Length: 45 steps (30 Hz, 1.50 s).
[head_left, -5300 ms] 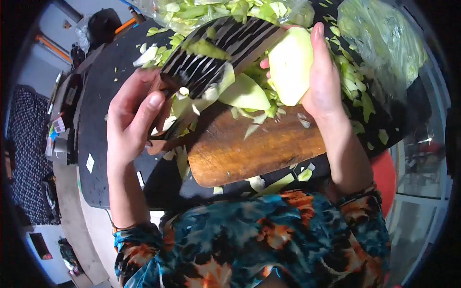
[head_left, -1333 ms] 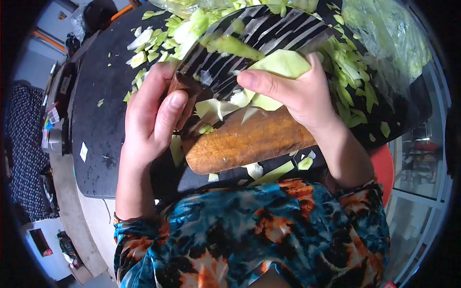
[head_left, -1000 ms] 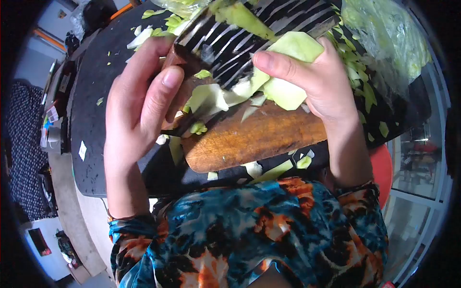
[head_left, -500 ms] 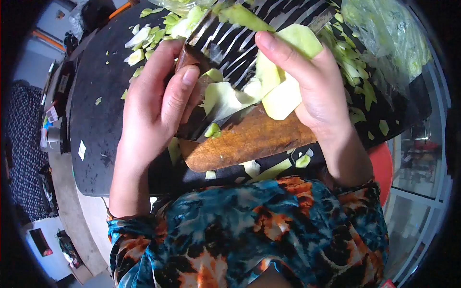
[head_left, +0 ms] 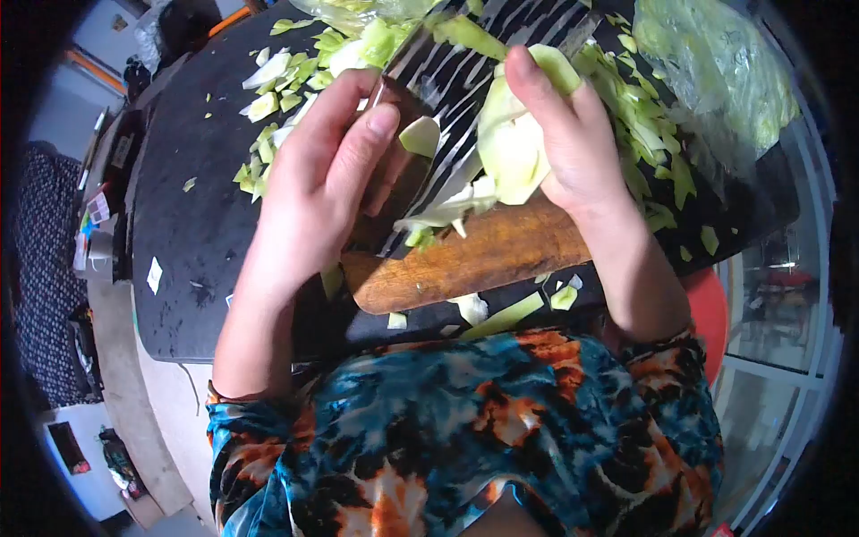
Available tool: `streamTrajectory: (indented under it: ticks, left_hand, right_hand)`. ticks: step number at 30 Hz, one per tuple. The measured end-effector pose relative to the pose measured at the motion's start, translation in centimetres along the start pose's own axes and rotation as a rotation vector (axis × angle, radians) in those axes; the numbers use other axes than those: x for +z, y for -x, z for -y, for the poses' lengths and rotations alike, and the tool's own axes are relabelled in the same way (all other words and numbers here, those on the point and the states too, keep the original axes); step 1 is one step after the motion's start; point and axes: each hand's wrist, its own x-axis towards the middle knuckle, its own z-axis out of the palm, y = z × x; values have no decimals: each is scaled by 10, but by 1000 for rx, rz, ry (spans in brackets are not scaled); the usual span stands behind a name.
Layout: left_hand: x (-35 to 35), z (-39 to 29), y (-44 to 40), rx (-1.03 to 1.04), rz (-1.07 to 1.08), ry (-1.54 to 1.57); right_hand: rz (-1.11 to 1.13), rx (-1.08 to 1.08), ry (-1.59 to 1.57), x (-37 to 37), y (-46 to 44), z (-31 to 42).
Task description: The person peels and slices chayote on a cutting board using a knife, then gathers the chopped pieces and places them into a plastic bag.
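My left hand (head_left: 327, 166) is closed at the edge of a flat, dark brown, shiny thing (head_left: 403, 107); its kind is unclear, and the fingers hide part of it. My right hand (head_left: 577, 134) pinches several pale green cabbage leaf pieces (head_left: 510, 152) between thumb and fingers. A thin torn strip (head_left: 452, 206) hangs below them. Under both hands lies a worn wooden cutting board (head_left: 474, 259). Behind them a dark surface with white streaks (head_left: 501, 54) slants away.
Chopped cabbage (head_left: 286, 76) lies scattered left of the streaked surface, with another heap (head_left: 635, 116) to its right. A clear plastic bag (head_left: 725, 89) with greens rests at the right on the black table (head_left: 188, 268). Scraps (head_left: 510, 315) lie along the near edge. A red seat (head_left: 709, 318) is below.
My left hand has moved right and slightly up with the brown thing. My right hand has risen a little, and the leaf pieces have tilted, with the strip now hanging lower.
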Motion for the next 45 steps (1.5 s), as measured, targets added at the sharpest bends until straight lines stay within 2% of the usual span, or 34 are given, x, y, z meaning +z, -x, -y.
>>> streamTrajectory:
  ticks: [3, 5, 9, 11, 13, 16, 17, 19, 20, 21, 23, 24, 26, 28, 30, 31, 33, 35, 36, 37, 40, 41, 45]
  left_hand:
    - [-4, -5, 0, -103, 7, 57]
    - [-3, 1, 1, -74, -13, 109]
    - [-15, 0, 4, -67, -71, 122]
    - [-27, 3, 0, -70, -269, 133]
    - [-39, 17, -5, -46, -303, 127]
    - [-27, 36, -9, -119, -324, 235]
    - [-27, 36, -7, -69, -291, 121]
    - [-24, 39, -11, 178, -242, -80]
    - [-22, 34, -4, 104, -191, -111]
    - [-21, 37, -5, 282, -163, -284]
    - [-13, 30, 1, 407, -151, -381]
    - [-8, 29, 2, 372, -125, -252]
    - [0, 31, 8, 237, -125, -73]
    - [-4, 34, 11, 203, -97, 31]
    - [-11, 31, 9, 106, -34, 208]
    - [-17, 23, 12, 76, -68, 209]
    - [-31, 20, 17, -34, -153, 351]
    - [-48, 32, 17, -38, -188, 377]
    - [-51, 37, 16, -10, -176, 430]
    - [-54, 41, 16, 10, -168, 484]
    - [-55, 41, 18, 33, -86, 571]
    - [-53, 40, 19, 21, -123, 556]
    - [-48, 41, 19, 18, -205, 537]
  right_hand:
    - [22, 36, -40, -2, -3, 0]
    - [0, 43, -95, -1, -5, 0]
    - [-45, 56, 24, -2, -7, -5]
    - [20, 167, 27, -16, -15, -2]
    - [-64, 203, -44, -20, -20, 1]
    - [-111, 162, -51, -10, -22, 2]
    - [-103, 153, -62, -3, -22, 3]
    - [-87, 137, -90, 14, -21, 3]
    - [-42, 104, -83, 18, -20, 2]
    - [-69, 101, -124, 25, -20, 0]
    - [-124, 96, -204, 40, -19, -2]
    - [-115, 96, -207, 47, -15, -3]
    - [-13, 21, -50, 65, -2, -5]
    - [101, -121, 141, 75, 3, -10]
    - [82, -143, 146, 75, -1, -9]
    - [67, -155, 150, 70, -6, -8]
    - [-80, -458, 731, 35, -25, -16]
    - [-108, -512, 1431, 10, -28, -19]
    - [-36, -226, 1419, 6, -26, -20]
    - [66, -66, 1466, 2, -25, -25]
    - [66, -167, 1661, 2, -15, -26]
    - [48, -207, 1708, 2, -9, -23]
    - [-16, -291, 1635, -2, 25, -5]
